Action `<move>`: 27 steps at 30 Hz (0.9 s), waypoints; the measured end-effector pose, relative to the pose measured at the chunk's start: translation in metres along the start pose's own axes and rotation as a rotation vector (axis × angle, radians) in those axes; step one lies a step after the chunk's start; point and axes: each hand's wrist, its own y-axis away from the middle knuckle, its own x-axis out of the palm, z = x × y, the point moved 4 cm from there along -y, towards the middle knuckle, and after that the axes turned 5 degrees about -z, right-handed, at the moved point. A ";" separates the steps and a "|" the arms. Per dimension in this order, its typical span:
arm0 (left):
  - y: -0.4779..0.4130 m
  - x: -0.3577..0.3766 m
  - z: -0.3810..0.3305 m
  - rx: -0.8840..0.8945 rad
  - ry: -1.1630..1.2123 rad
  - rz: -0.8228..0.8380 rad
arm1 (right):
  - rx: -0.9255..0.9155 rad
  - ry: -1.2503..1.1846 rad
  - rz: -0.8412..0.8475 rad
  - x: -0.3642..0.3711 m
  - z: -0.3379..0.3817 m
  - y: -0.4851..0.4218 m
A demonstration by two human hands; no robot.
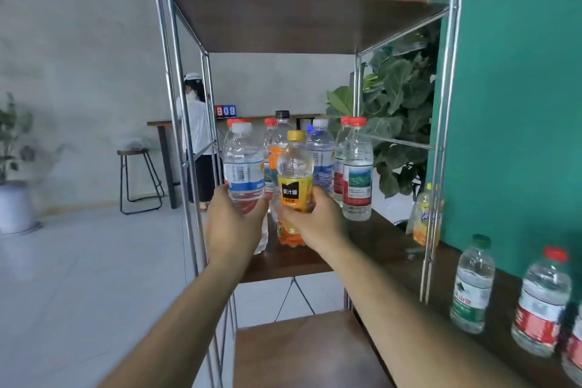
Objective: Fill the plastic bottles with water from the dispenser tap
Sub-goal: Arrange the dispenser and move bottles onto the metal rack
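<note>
Two hands are engaged, each on one bottle. The left hand (231, 224) grips the lower body of a clear plastic bottle with a white cap (244, 164), fingers curled round it. Its blue-and-white label shows a barcode, and the small print is too blurred to read. The right hand (310, 220) grips a yellow-capped plastic bottle (295, 167) at mid-height. Its yellow label carries a black patch printed "美汁源". The two held bottles are side by side, touching or nearly so. Whether their bases rest on the board below cannot be determined.

Both bottles are at the front edge of the dark wooden middle shelf (283, 261) of a chrome-framed rack. Behind them on the same shelf stands a cluster of further plastic bottles:
- a black-capped bottle (282, 115) at the rear;
- a clear bottle with a blue-and-white label (321, 154);
- a red-capped clear bottle with a red-and-green label (357, 173) to the right.

Right of the rack, a dark counter (504, 309) along a green wall carries a green-capped bottle with a green label (472, 287) and a red-capped bottle with a red label (541, 302).

Far behind, a flip display (225, 110) reads "909". A person in white (195, 123) stands beside it.
</note>
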 end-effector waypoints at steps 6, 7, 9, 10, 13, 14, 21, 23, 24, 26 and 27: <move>-0.004 -0.002 0.008 0.011 0.000 -0.030 | -0.023 -0.050 0.070 0.006 0.000 0.003; -0.003 -0.002 0.008 0.013 -0.005 -0.027 | -0.026 -0.038 0.076 0.005 0.001 0.006; -0.002 -0.002 0.009 0.023 -0.026 -0.016 | -0.044 -0.008 0.091 0.001 0.003 0.009; 0.000 -0.003 0.009 0.031 -0.046 -0.010 | -0.060 0.027 0.093 -0.004 0.005 0.012; 0.015 -0.005 0.005 0.058 -0.168 -0.010 | -0.128 0.147 0.055 -0.029 0.010 0.028; 0.024 -0.005 0.000 0.100 -0.223 -0.032 | -0.161 0.160 0.019 -0.041 0.012 0.036; 0.115 0.039 -0.055 0.648 -0.114 -0.040 | -0.262 0.271 -0.219 -0.144 -0.004 0.101; 0.150 0.073 -0.071 0.669 -0.015 0.123 | -0.216 0.316 -0.271 -0.176 -0.023 0.120; 0.169 0.091 -0.080 0.673 0.034 0.212 | -0.182 0.336 -0.291 -0.192 -0.035 0.130; 0.207 0.126 -0.098 0.677 0.116 0.387 | -0.117 0.380 -0.339 -0.225 -0.061 0.147; 0.224 0.142 -0.105 0.674 0.142 0.459 | -0.084 0.412 -0.368 -0.241 -0.074 0.154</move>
